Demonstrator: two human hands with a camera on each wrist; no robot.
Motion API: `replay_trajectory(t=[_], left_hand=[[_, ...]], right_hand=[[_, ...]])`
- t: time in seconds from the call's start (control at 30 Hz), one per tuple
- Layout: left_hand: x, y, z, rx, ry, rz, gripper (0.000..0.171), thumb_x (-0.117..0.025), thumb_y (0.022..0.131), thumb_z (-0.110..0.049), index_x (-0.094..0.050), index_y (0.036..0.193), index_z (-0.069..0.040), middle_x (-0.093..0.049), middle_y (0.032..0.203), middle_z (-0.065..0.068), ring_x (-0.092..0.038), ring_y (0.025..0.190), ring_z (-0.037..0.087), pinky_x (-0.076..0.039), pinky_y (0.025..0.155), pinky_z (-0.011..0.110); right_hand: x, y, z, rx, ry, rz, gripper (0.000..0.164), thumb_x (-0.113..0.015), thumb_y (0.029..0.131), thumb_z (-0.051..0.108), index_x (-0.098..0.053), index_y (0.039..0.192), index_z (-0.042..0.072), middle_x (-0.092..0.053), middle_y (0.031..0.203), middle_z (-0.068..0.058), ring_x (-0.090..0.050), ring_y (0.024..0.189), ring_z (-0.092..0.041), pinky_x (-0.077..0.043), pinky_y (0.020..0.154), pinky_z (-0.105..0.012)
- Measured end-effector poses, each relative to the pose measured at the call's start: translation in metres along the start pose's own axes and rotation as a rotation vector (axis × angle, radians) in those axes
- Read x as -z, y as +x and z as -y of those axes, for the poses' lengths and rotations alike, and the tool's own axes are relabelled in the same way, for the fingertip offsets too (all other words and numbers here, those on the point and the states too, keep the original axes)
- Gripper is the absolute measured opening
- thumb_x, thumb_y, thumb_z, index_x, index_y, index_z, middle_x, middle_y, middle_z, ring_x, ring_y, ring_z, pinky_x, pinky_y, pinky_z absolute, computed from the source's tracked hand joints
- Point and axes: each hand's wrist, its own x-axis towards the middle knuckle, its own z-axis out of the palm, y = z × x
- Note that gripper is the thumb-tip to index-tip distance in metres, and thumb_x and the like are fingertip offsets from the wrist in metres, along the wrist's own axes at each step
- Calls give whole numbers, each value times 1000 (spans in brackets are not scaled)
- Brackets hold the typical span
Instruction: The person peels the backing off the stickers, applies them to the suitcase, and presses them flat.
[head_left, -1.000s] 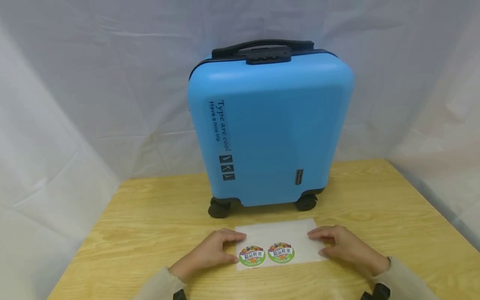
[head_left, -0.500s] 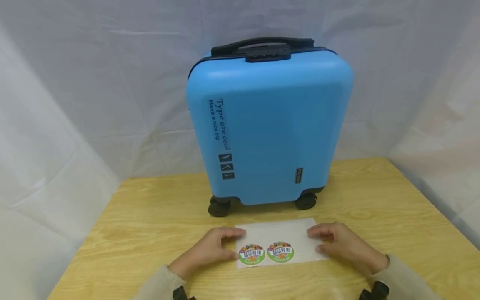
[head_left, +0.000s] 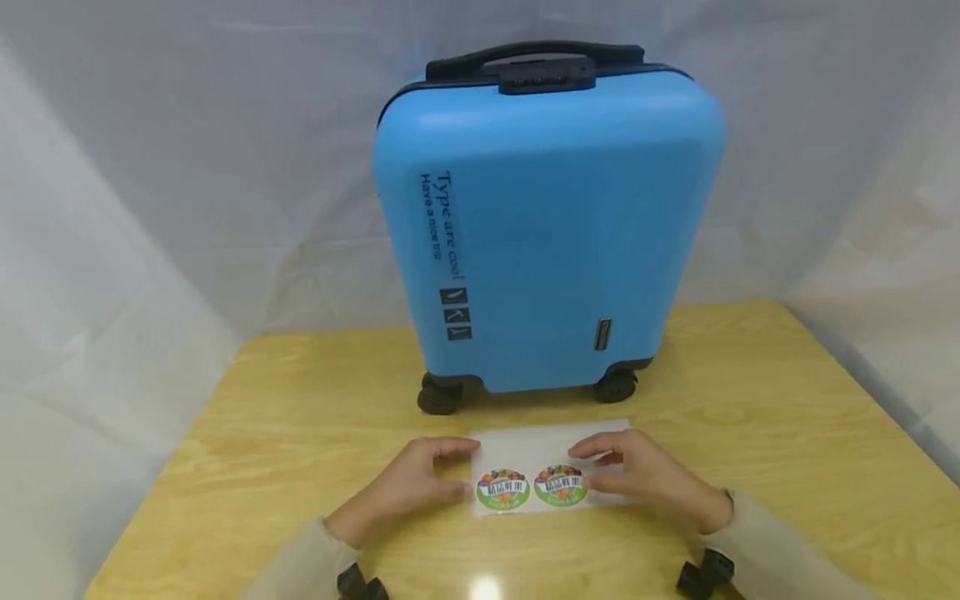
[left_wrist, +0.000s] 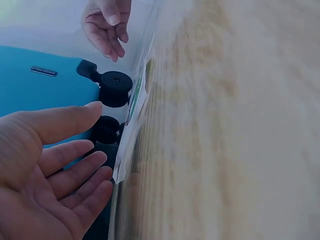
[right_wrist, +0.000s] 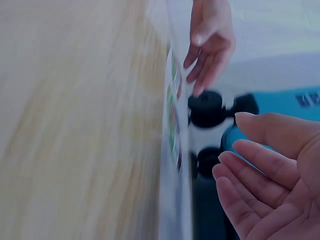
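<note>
A white sheet (head_left: 525,442) with two round fruit stickers, a left sticker (head_left: 503,490) and a right sticker (head_left: 559,486), lies flat on the wooden table. My left hand (head_left: 416,477) is at the sheet's left edge, fingers and thumb spread apart. Over the sheet's right part hovers my right hand (head_left: 637,472), its thumb tip close beside the right sticker. In the left wrist view the left fingers (left_wrist: 75,172) are loosely bent with nothing between them. The right wrist view likewise has relaxed right fingers (right_wrist: 260,172) near the sheet; contact with it cannot be told.
Behind the sheet, a blue suitcase (head_left: 540,250) stands upright on black wheels (head_left: 440,395), with a black handle (head_left: 536,54) on top. White sheeting (head_left: 225,167) hangs behind and beside the wooden table (head_left: 300,400).
My right hand has moved left from the sheet's right edge to beside the right sticker. The left hand stays near the left edge. The head view has tilted slightly down.
</note>
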Motion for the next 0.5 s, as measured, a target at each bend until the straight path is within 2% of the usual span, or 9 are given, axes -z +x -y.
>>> replay_trajectory(t=[0.13,0.27,0.5], left_hand=[[1,-2,-2,13,-18,9,53,-77,76,-9,-59,125,-1,-57,128,18,-53,119,34,-41,100,47],[1,-4,-2,21,-61,35,53,-76,78,-8,-57,126,2,-55,129,20,-52,120,34,-42,100,46],[-1,-9,-1,47,-134,46,54,-75,78,-6,-54,128,4,-54,131,21,-51,120,34,-43,99,44]], right_hand=[[-12,9,15,20,45,30,32,-67,87,11,-63,115,-3,-64,115,-18,-61,104,-31,-52,85,-35],[-24,17,24,-5,67,50,32,-69,86,12,-64,114,-2,-67,110,-16,-63,100,-30,-52,87,-39],[-40,28,30,-59,77,56,29,-69,85,11,-66,113,3,-67,110,-11,-63,98,-25,-52,83,-29]])
